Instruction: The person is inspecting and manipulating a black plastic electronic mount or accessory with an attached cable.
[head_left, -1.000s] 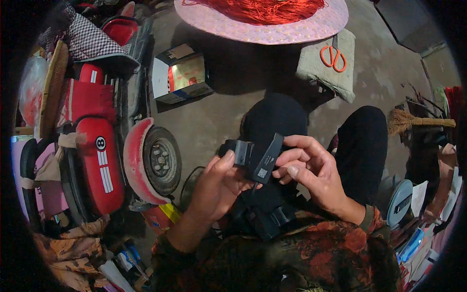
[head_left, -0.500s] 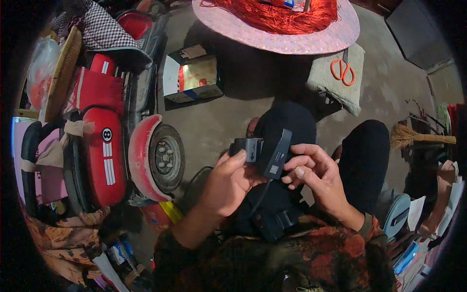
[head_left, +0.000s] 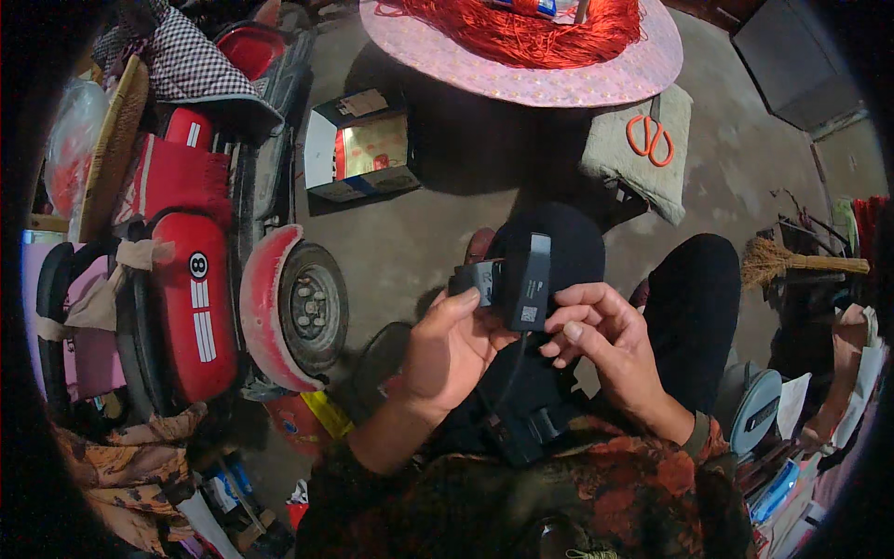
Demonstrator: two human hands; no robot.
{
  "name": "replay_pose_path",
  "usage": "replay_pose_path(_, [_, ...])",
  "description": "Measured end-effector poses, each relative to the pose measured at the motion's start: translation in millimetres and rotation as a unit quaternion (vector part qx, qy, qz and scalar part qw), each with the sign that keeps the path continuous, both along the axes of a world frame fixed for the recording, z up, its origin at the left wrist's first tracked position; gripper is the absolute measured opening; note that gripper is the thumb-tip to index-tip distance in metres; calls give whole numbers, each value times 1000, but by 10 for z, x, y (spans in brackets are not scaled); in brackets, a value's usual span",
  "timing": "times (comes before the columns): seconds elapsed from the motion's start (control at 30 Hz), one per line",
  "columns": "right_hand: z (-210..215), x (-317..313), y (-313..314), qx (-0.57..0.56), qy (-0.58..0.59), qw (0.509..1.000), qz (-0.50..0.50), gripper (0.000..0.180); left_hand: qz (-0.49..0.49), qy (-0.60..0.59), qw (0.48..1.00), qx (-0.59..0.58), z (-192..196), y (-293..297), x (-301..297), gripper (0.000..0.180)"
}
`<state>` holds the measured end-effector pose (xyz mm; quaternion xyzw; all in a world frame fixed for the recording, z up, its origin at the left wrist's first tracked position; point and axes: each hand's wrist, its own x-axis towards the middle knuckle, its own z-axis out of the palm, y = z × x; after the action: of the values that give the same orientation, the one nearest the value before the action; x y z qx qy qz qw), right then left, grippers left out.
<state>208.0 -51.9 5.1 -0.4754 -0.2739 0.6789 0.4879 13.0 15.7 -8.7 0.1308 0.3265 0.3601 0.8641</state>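
My left hand [head_left: 447, 345] grips a small dark block with a grey face [head_left: 481, 279], thumb pressed on its front. Against the block's right side stands a flat black device [head_left: 529, 284] with a small printed square near its lower end. From its bottom a black cable [head_left: 510, 373] runs down to another black unit [head_left: 526, 433] in my lap. Close to the device's right edge is my right hand [head_left: 615, 340], its fingers loosely bent and apart, with nothing visible in them. Whether its fingertips touch the device I cannot tell.
Ahead stands a round pink-covered surface [head_left: 615, 88] bearing red thread [head_left: 568, 47]. Orange-handled scissors [head_left: 649, 140] lie on a cloth-covered stool [head_left: 605, 154]. An open box [head_left: 321, 154] sits on the floor. A red ride-on vehicle [head_left: 197, 326] is at left, a straw broom [head_left: 792, 261] at right.
The flat black device has turned more upright and faces me more squarely. My left hand has shifted slightly right. The surroundings have slid a little left in the view.
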Motion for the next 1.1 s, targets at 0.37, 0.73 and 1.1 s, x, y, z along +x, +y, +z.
replay_pose_path(0.37, [3, 72, -23, -3, -10, 1000, -18, 28, -21, -47, 998, 36, -77, 91, 54, 49])
replay_pose_path(0.73, [18, 117, -106, -2, -33, 998, -50, 33, -58, 65, 985, 148, 105, 37, 212, 63])
replay_pose_path(1.1, [38, 25, -81, -33, -101, 991, -76, 37, -42, 150, 979, 135, 140, -60, 286, 54])
